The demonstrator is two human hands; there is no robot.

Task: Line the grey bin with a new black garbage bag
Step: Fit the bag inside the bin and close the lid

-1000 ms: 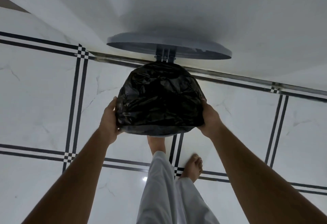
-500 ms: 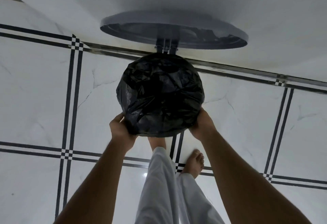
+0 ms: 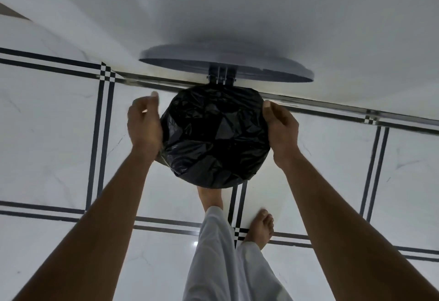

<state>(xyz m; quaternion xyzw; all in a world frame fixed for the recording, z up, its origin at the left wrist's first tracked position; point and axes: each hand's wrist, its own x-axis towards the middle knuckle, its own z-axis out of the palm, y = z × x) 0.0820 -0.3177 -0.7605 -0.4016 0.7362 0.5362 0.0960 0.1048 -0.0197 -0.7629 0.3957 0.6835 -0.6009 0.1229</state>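
Observation:
I look straight down on the bin, whose round mouth is covered by the crinkled black garbage bag. The grey lid stands raised on its hinge against the white wall. The bin's grey body is hidden under the bag. My left hand is curled against the bag's left edge, thumb and fingers pinched near the rim. On the right edge sits my right hand, its fingers folded around the bag where it wraps the rim.
White marble floor tiles with black line borders surround the bin. The white wall rises directly behind it. My bare feet and white trouser legs stand just in front of the bin.
Both hands have slid from the near side of the rim up along its left and right sides. The lid stays raised.

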